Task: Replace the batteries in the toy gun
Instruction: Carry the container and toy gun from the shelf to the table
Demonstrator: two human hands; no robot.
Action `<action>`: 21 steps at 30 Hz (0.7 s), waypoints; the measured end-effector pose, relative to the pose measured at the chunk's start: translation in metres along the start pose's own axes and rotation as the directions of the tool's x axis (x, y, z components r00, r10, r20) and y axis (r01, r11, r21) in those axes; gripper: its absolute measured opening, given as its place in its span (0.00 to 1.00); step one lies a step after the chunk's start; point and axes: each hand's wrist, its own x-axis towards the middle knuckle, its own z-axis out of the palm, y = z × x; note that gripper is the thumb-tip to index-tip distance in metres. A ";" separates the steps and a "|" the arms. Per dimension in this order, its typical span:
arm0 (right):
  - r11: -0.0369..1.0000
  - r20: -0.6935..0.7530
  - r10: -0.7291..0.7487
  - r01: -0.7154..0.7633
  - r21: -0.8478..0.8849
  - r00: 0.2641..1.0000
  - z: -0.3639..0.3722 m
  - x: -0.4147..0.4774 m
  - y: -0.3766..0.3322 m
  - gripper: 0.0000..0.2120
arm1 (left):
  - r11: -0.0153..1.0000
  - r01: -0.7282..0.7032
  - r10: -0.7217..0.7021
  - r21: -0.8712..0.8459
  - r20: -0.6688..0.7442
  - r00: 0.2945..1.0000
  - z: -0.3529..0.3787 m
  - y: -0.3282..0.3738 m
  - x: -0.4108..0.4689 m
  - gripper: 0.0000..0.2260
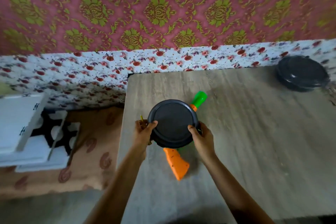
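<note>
A second dark round container (302, 73) sits at the far right corner of your wooden table (254, 142), well apart from your hands. Near the table's left edge, you hold a black lidded container (172, 123) with both hands: your left hand (143, 132) curls around its left rim with the thumb on the lid, and your right hand (201, 138) grips the right rim the same way. The container hides the middle of the toy gun (176, 162), which lies on the table beneath it; only its orange grip and green muzzle show.
</note>
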 end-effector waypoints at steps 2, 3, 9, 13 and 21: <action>1.000 0.051 -0.007 0.005 0.023 0.999 -0.022 0.008 0.000 0.07 | 1.000 0.018 -0.018 -0.014 -0.054 0.998 0.021 0.000 -0.011 0.10; 0.999 0.068 -0.009 0.007 0.032 0.998 -0.032 0.011 0.000 0.08 | 0.999 0.026 -0.028 -0.027 -0.071 0.997 0.030 0.001 -0.016 0.11; 0.997 0.110 -0.017 0.009 0.076 0.994 -0.084 0.022 0.001 0.09 | 0.995 -0.007 -0.003 -0.103 -0.095 0.995 0.075 0.009 -0.047 0.11; 0.994 0.100 -0.013 0.002 0.109 0.995 -0.108 0.022 0.003 0.07 | 0.987 -0.008 -0.003 -0.161 -0.072 0.997 0.099 0.006 -0.055 0.08; 0.998 -0.077 -0.002 0.006 0.058 0.997 -0.178 0.030 0.016 0.07 | 0.990 -0.129 0.132 -0.054 0.053 0.990 0.169 -0.001 -0.056 0.07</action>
